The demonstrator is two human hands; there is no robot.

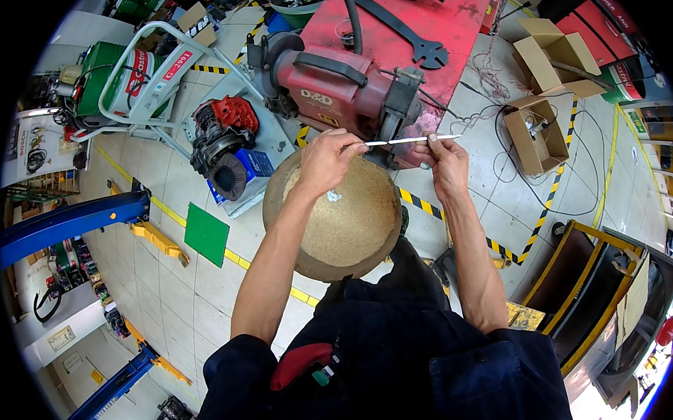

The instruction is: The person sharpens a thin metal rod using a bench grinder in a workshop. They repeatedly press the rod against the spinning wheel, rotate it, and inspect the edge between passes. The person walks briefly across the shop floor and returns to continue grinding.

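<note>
My left hand (327,165) and my right hand (445,160) both have their fingers closed on a thin white rod (397,141), held roughly level with a darker short section near the left. The rod is in front of a red bench grinder (327,90) with a black handle and wheel housings; whether it touches the grinder I cannot tell. Below my hands is a round, tan, speckled surface (352,228) inside a brownish rim, with a small pale scrap (333,195) on it.
A red worktable (448,25) holds a dark flat wrench. Left are a low platform (281,148) with machine parts, a cart (151,83) and blue lift arms (74,225). Right are cardboard boxes (536,137), cables and a metal cabinet (580,289). Striped tape (543,216) marks the floor.
</note>
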